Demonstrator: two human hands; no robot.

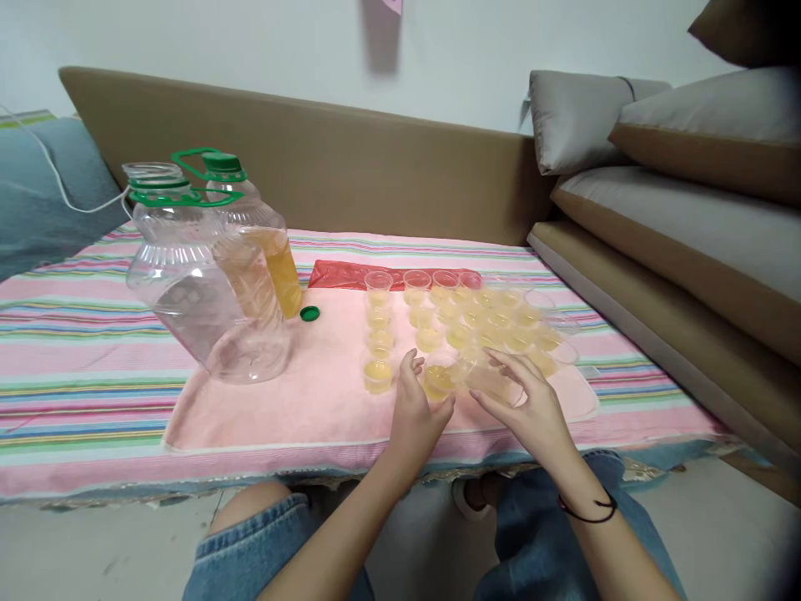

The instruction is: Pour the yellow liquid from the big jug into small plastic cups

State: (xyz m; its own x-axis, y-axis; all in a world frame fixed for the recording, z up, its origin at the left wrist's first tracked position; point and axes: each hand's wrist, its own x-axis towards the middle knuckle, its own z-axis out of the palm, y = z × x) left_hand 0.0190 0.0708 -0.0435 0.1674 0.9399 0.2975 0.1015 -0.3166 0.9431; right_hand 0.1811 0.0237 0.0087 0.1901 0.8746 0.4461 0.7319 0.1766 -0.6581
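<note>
My right hand (531,396) grips a clear plastic cup (491,386), tipped with its mouth to the left, over a small cup of yellow liquid (438,381). Beside that small cup is my left hand (418,409), thumb and fingers apart. Whether it touches the cup is hard to tell. Several more small clear cups (378,374) with yellow liquid stand in rows on a pink towel (325,367), to the left of and beyond my hands.
An open, clear large bottle (193,292) stands at left. Behind it is a capped bottle (284,271) with amber liquid. A green cap (309,313) lies nearby. A red plastic bag (341,274) lies behind the cups. Stacked cushions (688,200) line the right side.
</note>
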